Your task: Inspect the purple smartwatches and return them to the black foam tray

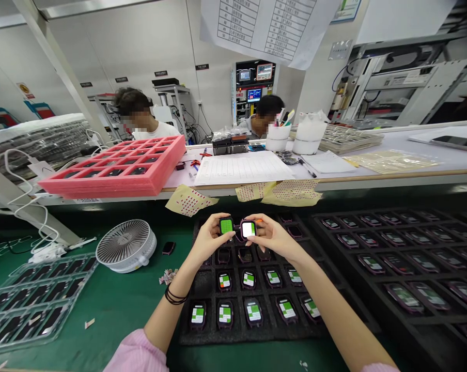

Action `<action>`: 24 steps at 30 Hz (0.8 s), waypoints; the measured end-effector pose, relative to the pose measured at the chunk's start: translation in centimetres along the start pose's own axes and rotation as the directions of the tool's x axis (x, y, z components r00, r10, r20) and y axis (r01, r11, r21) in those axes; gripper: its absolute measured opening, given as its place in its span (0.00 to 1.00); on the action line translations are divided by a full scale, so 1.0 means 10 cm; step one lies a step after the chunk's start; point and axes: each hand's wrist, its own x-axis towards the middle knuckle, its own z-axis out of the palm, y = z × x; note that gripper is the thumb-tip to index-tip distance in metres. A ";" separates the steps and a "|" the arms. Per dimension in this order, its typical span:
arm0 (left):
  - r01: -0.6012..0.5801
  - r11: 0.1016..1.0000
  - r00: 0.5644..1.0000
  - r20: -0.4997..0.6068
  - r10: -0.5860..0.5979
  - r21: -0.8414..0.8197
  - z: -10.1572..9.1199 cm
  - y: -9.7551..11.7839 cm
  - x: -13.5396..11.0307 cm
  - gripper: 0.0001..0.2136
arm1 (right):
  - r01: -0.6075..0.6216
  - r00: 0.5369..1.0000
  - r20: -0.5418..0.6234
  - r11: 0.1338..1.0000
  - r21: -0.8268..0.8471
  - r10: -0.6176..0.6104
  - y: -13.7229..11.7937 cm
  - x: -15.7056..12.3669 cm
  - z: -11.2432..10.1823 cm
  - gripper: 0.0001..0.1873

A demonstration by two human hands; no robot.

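Between the thumb and fingers of my left hand (210,237) is a smartwatch without a strap, its screen lit green (226,226). My right hand (272,235) grips a second smartwatch (248,229) with a mostly white screen and a little green at its edge. The two watches are side by side, facing me, above a black foam tray (233,338). In the tray's compartments lie several more watches, such as one with a white and green screen (226,313). My forearms cover parts of the tray.
At right is another dark tray of watches (373,264). To the left are a white fan (126,245), a lone watch (168,248) and a clear plastic tray (35,297). A pink foam tray (156,178) sits on the shelf (349,182), where yellow sticker sheets (190,200) hang. Two people sit beyond.
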 end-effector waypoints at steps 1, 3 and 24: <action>0.000 1.000 1.000 -0.003 0.000 0.006 0.00 0.00 0.00 0.24 | 0.002 1.000 -0.009 1.000 -0.002 -0.002 -0.01 0.00 0.00 0.24; 0.010 1.000 1.000 -0.010 -0.010 0.002 0.01 0.01 0.00 0.23 | 0.012 0.999 -0.047 1.000 -0.002 -0.012 -0.01 0.00 0.01 0.22; 0.040 0.998 0.999 -0.026 -0.041 -0.054 0.01 0.05 0.01 0.25 | 0.102 0.994 0.030 0.991 0.088 -0.105 0.11 0.03 -0.07 0.24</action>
